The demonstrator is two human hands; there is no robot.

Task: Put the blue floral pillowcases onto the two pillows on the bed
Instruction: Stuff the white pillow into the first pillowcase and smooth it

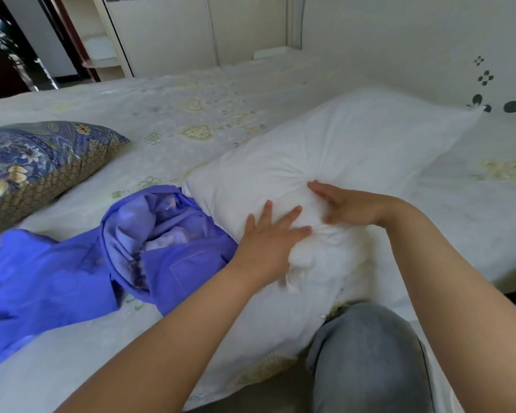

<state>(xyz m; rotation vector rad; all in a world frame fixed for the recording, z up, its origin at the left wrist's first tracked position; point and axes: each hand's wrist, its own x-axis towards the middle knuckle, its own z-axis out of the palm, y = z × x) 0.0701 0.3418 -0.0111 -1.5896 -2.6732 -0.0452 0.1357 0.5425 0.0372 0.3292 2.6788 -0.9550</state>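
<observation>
Two flat-fingered hands, left (270, 234) and right (344, 205), on white pillow (355, 150), pale floral bed (191, 114).

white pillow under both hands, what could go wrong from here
1. Both hands, left and right, press flat on the bare white pillow without gripping it; it overhangs the bed edge by the knee and might slide off.
2. The blue pillowcase lies crumpled inside out beside it, so finding its opening may be slow.
3. Loose pillowcase fabric trails left and could snag under the pillow.
</observation>
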